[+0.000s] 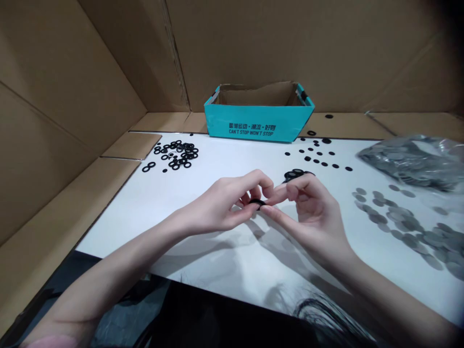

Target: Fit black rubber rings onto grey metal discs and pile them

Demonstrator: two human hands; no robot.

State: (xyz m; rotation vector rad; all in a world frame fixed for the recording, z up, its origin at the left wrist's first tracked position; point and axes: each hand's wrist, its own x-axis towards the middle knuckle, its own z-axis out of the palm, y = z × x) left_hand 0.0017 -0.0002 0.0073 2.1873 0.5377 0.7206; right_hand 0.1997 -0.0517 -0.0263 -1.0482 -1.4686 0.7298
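Between the fingertips of both hands, above the middle of the white tabletop [213, 253], is a small black ring [258, 202], seen nearly edge-on. My left hand [232, 200] pinches it from the left with thumb and fingers. From the other side, the thumb and index finger of my right hand [311, 205] close on it. The fingers hide much of the ring, so I cannot tell whether anything sits inside it. Just behind my right hand lies a small pile of black rings with grey centres [297, 172].
Loose black rings [186, 165] lie at the back left. Small black discs [316, 161] are scattered at the back right. A turquoise open box [253, 121] stands against the cardboard wall [290, 43]. Translucent grey discs [409, 222] spread at right, before a clear plastic bag [416, 162] of discs.
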